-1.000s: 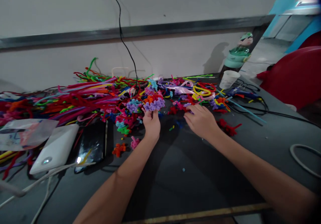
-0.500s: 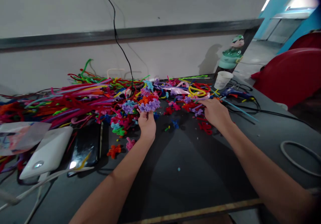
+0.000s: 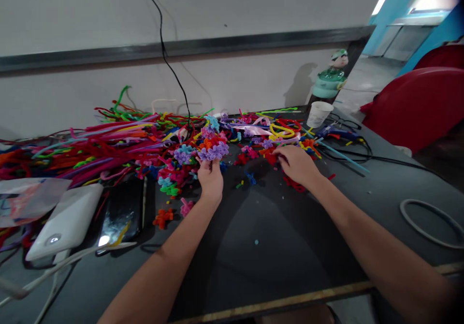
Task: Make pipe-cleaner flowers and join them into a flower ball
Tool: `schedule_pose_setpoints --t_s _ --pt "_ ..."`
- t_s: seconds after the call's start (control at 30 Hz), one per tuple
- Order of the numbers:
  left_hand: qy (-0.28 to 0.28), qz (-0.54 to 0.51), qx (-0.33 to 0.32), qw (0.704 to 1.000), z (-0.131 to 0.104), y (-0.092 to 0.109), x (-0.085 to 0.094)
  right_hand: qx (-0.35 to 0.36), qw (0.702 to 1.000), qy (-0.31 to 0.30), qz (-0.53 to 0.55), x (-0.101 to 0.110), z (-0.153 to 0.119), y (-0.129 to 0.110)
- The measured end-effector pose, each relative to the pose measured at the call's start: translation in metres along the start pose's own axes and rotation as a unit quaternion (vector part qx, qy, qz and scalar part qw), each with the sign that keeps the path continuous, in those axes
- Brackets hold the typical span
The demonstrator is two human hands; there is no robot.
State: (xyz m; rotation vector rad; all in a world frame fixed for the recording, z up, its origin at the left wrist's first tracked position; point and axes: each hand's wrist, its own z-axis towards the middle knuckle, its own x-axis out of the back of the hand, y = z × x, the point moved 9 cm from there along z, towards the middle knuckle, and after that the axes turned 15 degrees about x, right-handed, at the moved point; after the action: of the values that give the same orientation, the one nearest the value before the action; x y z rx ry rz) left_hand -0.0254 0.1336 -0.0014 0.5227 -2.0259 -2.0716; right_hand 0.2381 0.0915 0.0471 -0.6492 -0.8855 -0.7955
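Note:
My left hand (image 3: pixel 211 181) is closed, its fingers pinching the underside of a bunch of pipe-cleaner flowers (image 3: pixel 213 151). Purple blooms face me, with orange, pink and light blue ones behind them. To the right, my right hand (image 3: pixel 297 165) bends its fingers in a pinch beside a red pipe-cleaner flower (image 3: pixel 268 157). What lies between those fingertips, if anything, is hidden. A blue flower (image 3: pixel 251 178) lies on the dark table between the hands. Nearer my left forearm lie an orange flower (image 3: pixel 163 218) and a pink flower (image 3: pixel 186 207).
Loose pipe cleaners (image 3: pixel 97 145) are heaped along the back left. A white power bank (image 3: pixel 67 222) and a black phone (image 3: pixel 121 215) lie in front of them. At right stand a paper cup (image 3: pixel 319 114), a green bottle (image 3: pixel 328 80) and a blue glue gun (image 3: pixel 335 132) with cable.
My right hand has drawn left and slightly down, from the yellow and purple pieces towards the red flowers. My left hand still holds the bunch in nearly the same place.

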Motion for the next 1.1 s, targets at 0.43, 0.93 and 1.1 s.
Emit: schedule_pose_setpoints --t_s 0.43,0.93,1.1 --pt "0.000 0.000 0.012 1.000 -0.003 0.002 0.000 -0.116 0.955 0.201 0.187 0.014 -0.011 0.017" --pt "0.003 -0.002 0.011 1.000 -0.002 0.001 0.000 -0.065 0.987 0.140 0.052 0.025 -0.009 0.004" --pt "-0.001 -0.002 0.004 1.000 -0.001 0.000 0.000 -0.132 0.979 0.153 0.020 0.027 -0.015 0.015"
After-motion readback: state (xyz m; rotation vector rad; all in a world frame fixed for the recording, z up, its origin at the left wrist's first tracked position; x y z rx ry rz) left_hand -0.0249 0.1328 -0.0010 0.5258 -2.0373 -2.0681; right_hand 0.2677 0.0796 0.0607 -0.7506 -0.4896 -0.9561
